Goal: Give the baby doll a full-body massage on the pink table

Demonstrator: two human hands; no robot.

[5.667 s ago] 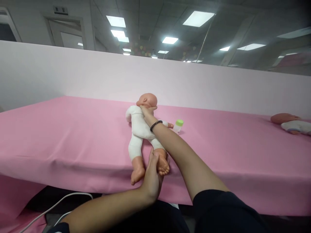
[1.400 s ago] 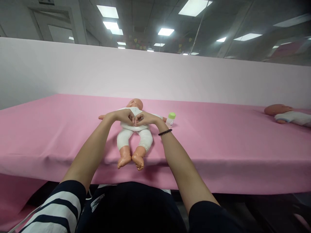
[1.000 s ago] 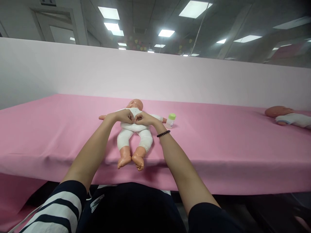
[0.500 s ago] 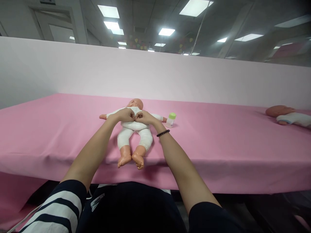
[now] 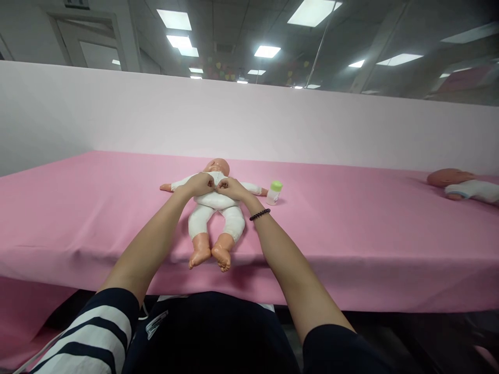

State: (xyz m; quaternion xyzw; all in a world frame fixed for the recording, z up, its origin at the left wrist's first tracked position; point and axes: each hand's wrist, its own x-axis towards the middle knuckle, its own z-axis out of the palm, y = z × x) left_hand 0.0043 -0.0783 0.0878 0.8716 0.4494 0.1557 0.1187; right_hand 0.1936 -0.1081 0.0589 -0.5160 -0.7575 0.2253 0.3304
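Note:
A baby doll (image 5: 212,201) in a white outfit lies on its back, head away from me and bare feet toward me. Its arms are spread to both sides. My left hand (image 5: 200,184) is closed in a pinch on the front of the outfit, over the doll's chest. Close beside it, my right hand (image 5: 233,188) pinches the same front, with a dark beaded bracelet on the wrist. The fingertips nearly meet, and the small bit of cloth between them is mostly hidden. A baby bottle (image 5: 274,193) with a green cap stands by the doll's hand at the right.
The doll lies on a table covered with a pink cloth (image 5: 351,223), its feet near the front edge. A second doll (image 5: 473,188) lies at the far right. Behind the table rises a white partition (image 5: 249,122) with glass above it.
My hands have shifted very slightly at the doll's chest, the left a little to the left. The doll and the bottle stay in place.

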